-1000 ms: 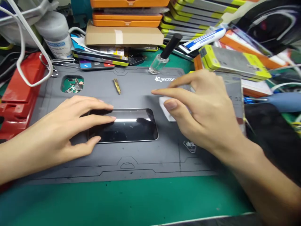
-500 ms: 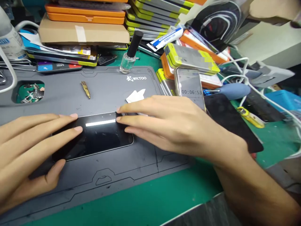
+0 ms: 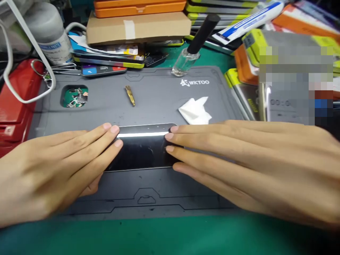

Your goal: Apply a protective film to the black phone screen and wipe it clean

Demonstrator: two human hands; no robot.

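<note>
Phone: lies screen up on the grey mat, between the two sets of fingertips, its long side running from one hand to the other.
Left hand: fingers stretched out and held close together, tips resting on the phone's left end; the thumb is tucked below them, near the closer long edge, partly hidden. No closed grip shows.
Right hand: fingers long and almost straight, tips on the glass at the other end; the thumb lies by the closer edge, and whether it touches cannot be told.
Glass between the fingertips: dark and whole as far as it shows, with a bright reflected strip and faint marks. Both hands are in place on it, so contact looks made at both ends; how hard they press, and whether the panel sits fully flush, cannot be judged.
White paper: folded, just beyond the right fingers, untouched.
Brass bit: on the mat beyond the gap between the hands, unused now.
Small metal parts: loose in the mat's cut-out beyond the left fingers, apparently left over or unfitted.
</note>
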